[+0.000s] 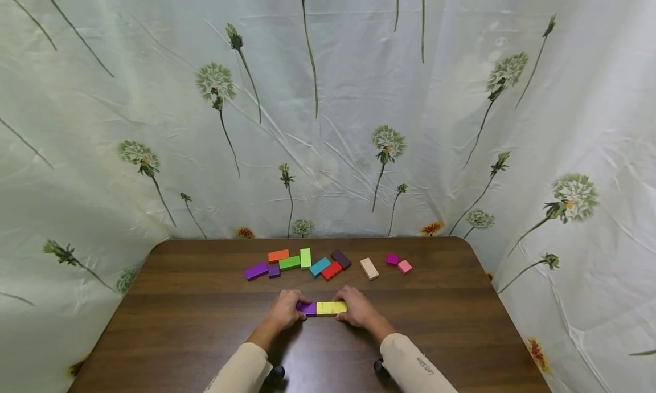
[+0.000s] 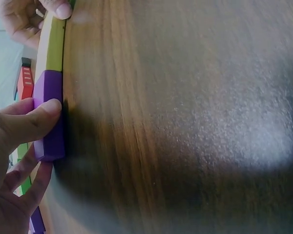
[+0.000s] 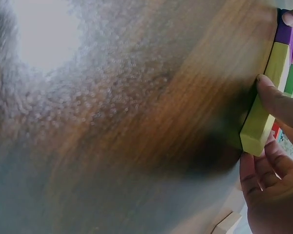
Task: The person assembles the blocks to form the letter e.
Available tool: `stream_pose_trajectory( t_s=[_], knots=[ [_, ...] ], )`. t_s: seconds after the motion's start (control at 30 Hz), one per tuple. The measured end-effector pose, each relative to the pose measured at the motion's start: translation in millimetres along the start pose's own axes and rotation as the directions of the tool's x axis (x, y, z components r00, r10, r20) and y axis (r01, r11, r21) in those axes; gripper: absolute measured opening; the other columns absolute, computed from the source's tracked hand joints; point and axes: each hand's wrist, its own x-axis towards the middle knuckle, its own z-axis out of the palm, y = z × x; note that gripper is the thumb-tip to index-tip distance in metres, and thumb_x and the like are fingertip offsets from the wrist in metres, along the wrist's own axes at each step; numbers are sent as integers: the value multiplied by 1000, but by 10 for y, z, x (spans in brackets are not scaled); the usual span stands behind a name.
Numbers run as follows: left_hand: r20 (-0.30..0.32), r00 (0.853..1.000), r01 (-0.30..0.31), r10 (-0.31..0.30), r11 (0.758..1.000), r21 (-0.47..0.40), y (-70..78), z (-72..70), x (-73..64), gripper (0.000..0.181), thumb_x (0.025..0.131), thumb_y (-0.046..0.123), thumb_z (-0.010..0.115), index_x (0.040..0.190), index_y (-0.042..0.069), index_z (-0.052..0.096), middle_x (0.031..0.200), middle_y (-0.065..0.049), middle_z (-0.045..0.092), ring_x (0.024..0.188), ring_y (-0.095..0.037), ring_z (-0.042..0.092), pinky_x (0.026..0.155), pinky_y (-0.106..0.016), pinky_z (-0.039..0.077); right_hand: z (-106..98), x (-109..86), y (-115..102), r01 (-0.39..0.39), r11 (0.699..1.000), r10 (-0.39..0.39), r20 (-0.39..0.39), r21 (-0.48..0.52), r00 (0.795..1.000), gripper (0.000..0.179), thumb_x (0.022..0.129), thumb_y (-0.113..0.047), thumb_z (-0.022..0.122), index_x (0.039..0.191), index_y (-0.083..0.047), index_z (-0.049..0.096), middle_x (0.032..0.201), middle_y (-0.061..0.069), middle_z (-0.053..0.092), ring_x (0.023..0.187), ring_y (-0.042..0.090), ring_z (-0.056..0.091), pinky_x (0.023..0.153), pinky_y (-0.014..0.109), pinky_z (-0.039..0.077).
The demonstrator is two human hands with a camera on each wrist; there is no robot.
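Note:
A purple block [image 1: 308,309] and a yellow block [image 1: 331,308] lie end to end on the table, their short ends meeting. My left hand [image 1: 288,308] pinches the purple block, thumb on its near side and fingers round the far side and outer end. At the other end, my right hand [image 1: 358,308] grips the yellow block the same way. The left wrist view shows the left thumb on the purple block [image 2: 51,126]. In the right wrist view the yellow block [image 3: 263,112] has a thumb along its side and fingers at its end.
Behind the hands lie several loose blocks: purple [image 1: 256,271], orange [image 1: 278,256], green [image 1: 289,263], blue [image 1: 320,266], red [image 1: 331,270] and dark brown [image 1: 340,259]. Further right are a beige block [image 1: 369,269], a magenta one [image 1: 392,260] and a pink one [image 1: 405,266]. A flowered curtain [image 1: 348,154] hangs behind the table [image 1: 195,324].

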Motion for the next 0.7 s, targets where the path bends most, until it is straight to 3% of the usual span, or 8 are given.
stream_pose_trajectory(
  t_s=[0.27,0.37,0.47,0.57,0.7],
  knots=[
    [-3,1000,-11,11,1000,-6,0,-6,-1,32,64,5,85,95,6,77,81,-2,64,82,-25,61,74,-38,48,-80,-24,29,31,998,-33,26,60,999,43,77,-20,80,115,-7,65,102,3,55,97,21,52,88,37,44],
    [0,1000,-2,2,1000,-15,-2,-2,1,33,64,5,85,95,6,77,81,-2,65,82,-25,61,76,-39,49,-203,-15,116,42,992,-39,-20,123,999,44,80,-20,77,118,-3,62,107,8,56,102,26,53,91,44,44],
    [1,1000,7,-7,1000,-26,4,-15,10,34,63,4,85,95,5,77,81,-3,65,82,-26,61,76,-40,49,-341,34,266,-4,989,23,-121,151,992,41,83,-15,74,118,0,62,112,12,55,107,31,52,93,49,43],
    [6,1000,16,-16,999,-35,5,-25,22,34,63,3,85,96,5,77,81,-3,65,82,-25,61,76,-39,49,-449,106,438,-75,986,107,-216,152,971,41,82,-10,74,119,1,62,118,17,53,111,37,51,93,53,42],
    [12,1000,22,-21,999,-35,2,-18,30,34,63,4,86,96,5,77,83,-3,67,82,-23,61,75,-38,49,-506,193,632,-155,981,179,-241,113,954,43,82,-7,71,123,1,61,124,22,51,110,39,51,89,52,43]
  ],
)
